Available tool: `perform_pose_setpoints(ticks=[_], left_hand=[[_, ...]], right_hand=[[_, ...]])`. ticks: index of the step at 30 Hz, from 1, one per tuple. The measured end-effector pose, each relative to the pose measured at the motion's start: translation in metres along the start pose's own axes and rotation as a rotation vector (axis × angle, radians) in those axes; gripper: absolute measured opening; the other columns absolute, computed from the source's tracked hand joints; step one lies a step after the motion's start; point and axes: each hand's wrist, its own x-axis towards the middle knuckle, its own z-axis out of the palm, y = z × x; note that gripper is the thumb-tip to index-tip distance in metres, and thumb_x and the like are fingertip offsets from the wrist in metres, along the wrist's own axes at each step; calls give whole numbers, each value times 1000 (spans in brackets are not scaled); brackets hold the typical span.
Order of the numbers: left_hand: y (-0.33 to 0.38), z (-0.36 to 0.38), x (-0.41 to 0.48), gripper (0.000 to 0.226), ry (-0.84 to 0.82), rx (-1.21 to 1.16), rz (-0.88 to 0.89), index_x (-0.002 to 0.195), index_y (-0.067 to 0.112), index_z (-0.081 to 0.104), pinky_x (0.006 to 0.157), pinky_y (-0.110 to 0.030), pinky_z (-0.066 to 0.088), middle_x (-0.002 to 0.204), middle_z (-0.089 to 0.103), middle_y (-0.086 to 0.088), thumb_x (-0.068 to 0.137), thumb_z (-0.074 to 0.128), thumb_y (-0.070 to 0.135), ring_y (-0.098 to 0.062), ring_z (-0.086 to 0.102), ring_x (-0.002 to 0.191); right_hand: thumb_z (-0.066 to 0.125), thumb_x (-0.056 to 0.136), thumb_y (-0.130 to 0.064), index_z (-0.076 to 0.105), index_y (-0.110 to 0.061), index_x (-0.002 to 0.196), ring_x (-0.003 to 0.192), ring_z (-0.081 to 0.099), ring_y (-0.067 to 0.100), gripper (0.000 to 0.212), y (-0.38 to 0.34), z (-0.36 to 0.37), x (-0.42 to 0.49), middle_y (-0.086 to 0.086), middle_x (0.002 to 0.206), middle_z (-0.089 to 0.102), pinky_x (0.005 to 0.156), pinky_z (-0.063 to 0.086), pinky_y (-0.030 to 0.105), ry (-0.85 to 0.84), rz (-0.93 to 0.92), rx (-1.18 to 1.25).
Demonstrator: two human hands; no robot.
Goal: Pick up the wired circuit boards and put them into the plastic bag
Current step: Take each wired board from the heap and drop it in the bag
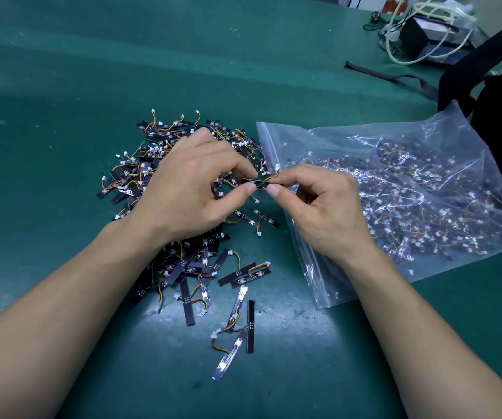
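Note:
A heap of small black wired circuit boards (183,267) with orange-yellow wires and white plugs lies on the green table (47,101). My left hand (195,182) hovers over the heap and my right hand (319,207) is beside it, over the bag's open edge. Both pinch the same wired circuit board (261,183) between thumb and forefinger, one at each end. To the right lies a clear plastic zip bag (410,189), holding many boards.
Loose boards (237,325) are scattered toward the front of the table. A black bag with straps (491,95) sits at the right edge. At the back right stand a dark box (422,34) and coiled white cables (434,13).

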Motion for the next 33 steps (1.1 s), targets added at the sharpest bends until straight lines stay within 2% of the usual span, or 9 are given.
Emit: perform_pose_setpoints(ticks=[6, 11, 15, 21, 25, 30, 33], left_hand=[[1, 1, -1, 12, -16, 2, 7, 90, 16, 74, 72, -49, 46, 82, 68, 6, 93, 68, 26, -21, 46, 80], [1, 1, 0, 13, -1, 12, 3, 88, 14, 72, 72, -43, 44, 81, 68, 4, 94, 67, 24, -22, 46, 79], [1, 1, 1, 12, -15, 12, 5, 89, 17, 74, 71, -44, 45, 80, 66, 8, 94, 68, 26, -20, 43, 79], [3, 0, 0, 16, -16, -12, -3, 94, 16, 75, 75, -41, 45, 85, 68, 10, 90, 70, 31, -20, 46, 81], [2, 1, 0, 13, -25, 0, 2, 89, 17, 75, 72, -45, 45, 82, 68, 8, 92, 69, 28, -21, 47, 80], [2, 1, 0, 11, 6, 11, 7, 87, 14, 73, 73, -40, 43, 80, 68, 4, 93, 69, 22, -22, 46, 79], [2, 1, 0, 12, 9, 11, 4, 87, 13, 73, 73, -41, 44, 80, 68, 4, 93, 68, 23, -22, 46, 79]], right_hand=[[75, 85, -18, 77, -17, 85, 49, 44, 7, 2, -2, 0, -1, -28, 64, 55, 55, 32, 11, 1, 7, -27], [76, 83, -24, 77, -17, 92, 49, 48, 14, 12, -3, 0, -1, -29, 69, 58, 54, 33, 11, -2, 39, -2], [75, 86, -19, 76, -16, 85, 49, 44, 7, 4, -3, 0, -1, -33, 66, 56, 55, 31, 11, -5, 13, -9], [74, 87, -16, 76, -14, 82, 50, 43, 2, 6, 1, 0, 0, -36, 66, 55, 56, 31, 10, -1, -20, -44], [75, 86, -18, 76, -16, 84, 49, 44, 5, 3, 1, 1, 0, -33, 65, 56, 55, 32, 11, -3, 9, -24], [76, 82, -25, 76, -20, 92, 48, 47, 9, 11, -2, 1, -1, -24, 73, 62, 53, 33, 11, 0, 62, 16], [76, 84, -22, 76, -21, 87, 48, 46, 11, 4, -2, 1, -1, -25, 68, 60, 53, 33, 12, 2, 47, 18]])
